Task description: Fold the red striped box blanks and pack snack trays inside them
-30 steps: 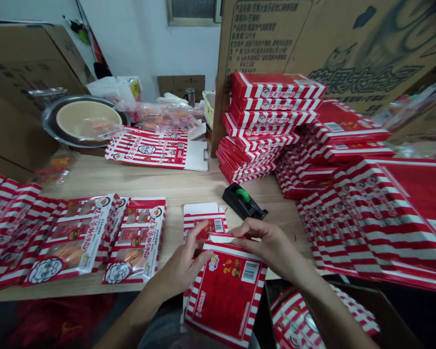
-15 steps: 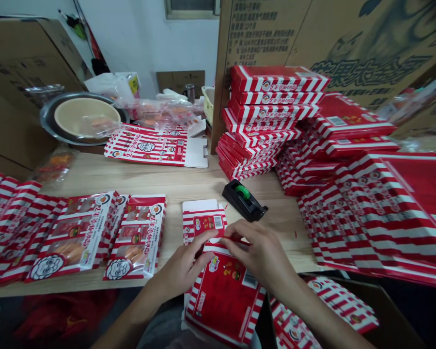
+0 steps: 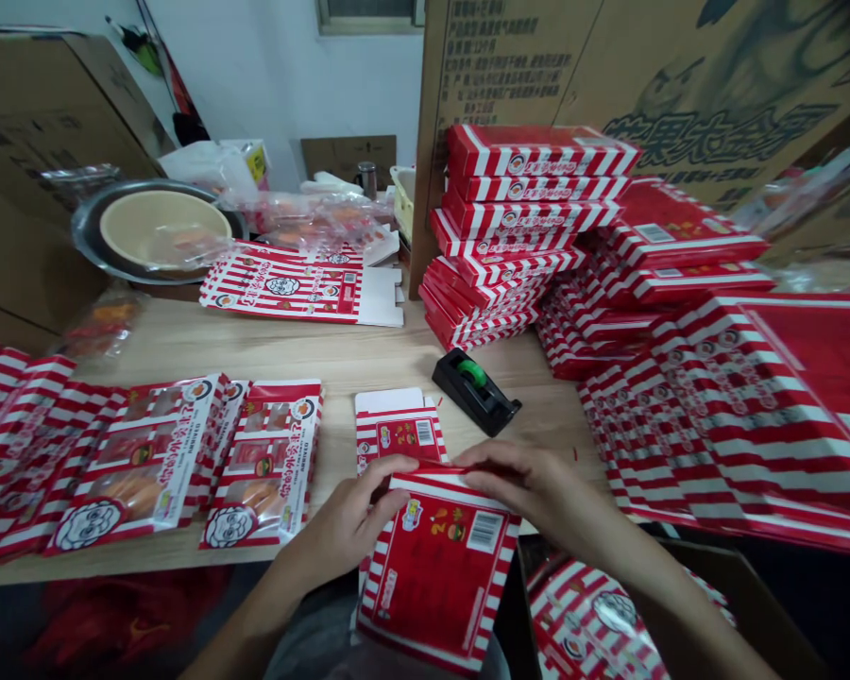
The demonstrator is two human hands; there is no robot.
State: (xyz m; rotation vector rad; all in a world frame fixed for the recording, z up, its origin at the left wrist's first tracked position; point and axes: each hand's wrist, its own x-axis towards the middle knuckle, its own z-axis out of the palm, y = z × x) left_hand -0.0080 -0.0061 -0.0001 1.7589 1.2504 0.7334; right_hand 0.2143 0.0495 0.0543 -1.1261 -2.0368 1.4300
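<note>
A red-and-white striped cardboard box with a barcode on its red face leans toward me at the table's front edge. My left hand grips its upper left corner, thumb on the face and fingers behind. At the upper right corner, my right hand pinches the top edge, with its fingers along the far side. Beyond the box lies another striped carton with a white flap, partly hidden by it. A black tape dispenser with a green core stands just past my right hand.
Filled window boxes lie at left. Stacked striped boxes rise at the back right, with more piled boxes at right. Flat cartons and a basin sit at the back. An open carton stands below the table edge.
My hands have moved apart, from the middle of the box's top edge to its two upper corners. The barcode shows more fully now.
</note>
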